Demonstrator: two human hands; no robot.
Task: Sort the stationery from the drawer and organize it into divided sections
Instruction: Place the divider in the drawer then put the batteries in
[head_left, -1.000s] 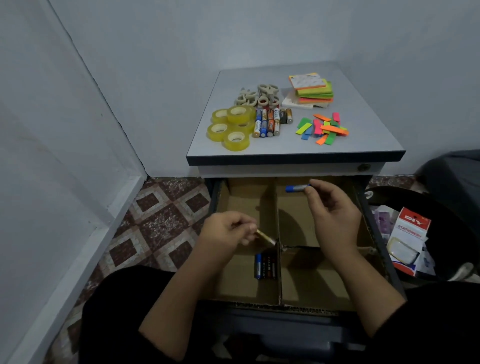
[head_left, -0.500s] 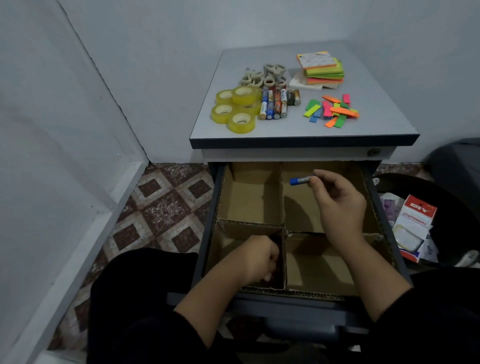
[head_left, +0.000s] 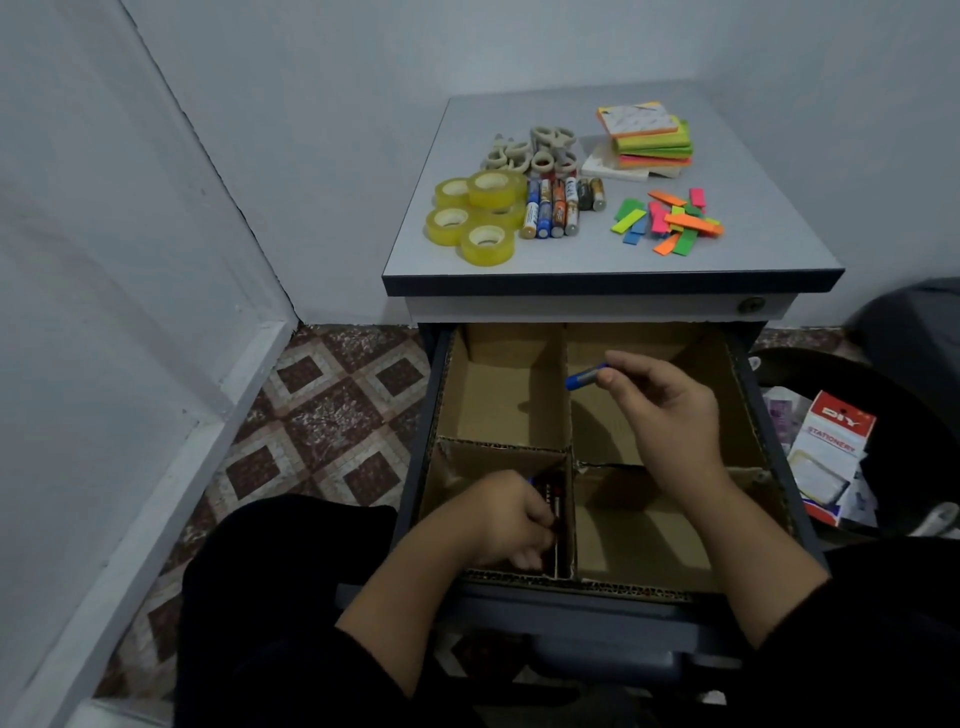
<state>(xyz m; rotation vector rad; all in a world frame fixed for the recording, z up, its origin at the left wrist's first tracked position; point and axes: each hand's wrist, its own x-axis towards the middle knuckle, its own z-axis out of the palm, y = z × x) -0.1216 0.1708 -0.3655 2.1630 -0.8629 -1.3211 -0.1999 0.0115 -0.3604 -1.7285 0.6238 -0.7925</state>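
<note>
An open drawer (head_left: 758, 415) holds cardboard dividers making four sections. My left hand (head_left: 511, 525) reaches into the near left section, fingers curled down among the batteries (head_left: 551, 501) lying there; whether it still holds one is hidden. My right hand (head_left: 660, 410) hovers over the far right section and pinches a blue battery (head_left: 584, 376) by one end. On the cabinet top (head_left: 769, 244) lie more batteries (head_left: 556, 208), yellow tape rolls (head_left: 478, 213), small grey tape rolls (head_left: 535, 153), a stack of sticky-note pads (head_left: 649, 137) and loose coloured paper strips (head_left: 670, 221).
A white wall and skirting run along the left, with patterned tile floor (head_left: 322, 415) beside the cabinet. At the right, a red and white stationery packet (head_left: 831, 452) lies among other items in a dark bin.
My left hand went down into the near left section with a gold battery and stays low there. My right hand keeps the blue battery above the far right section.
</note>
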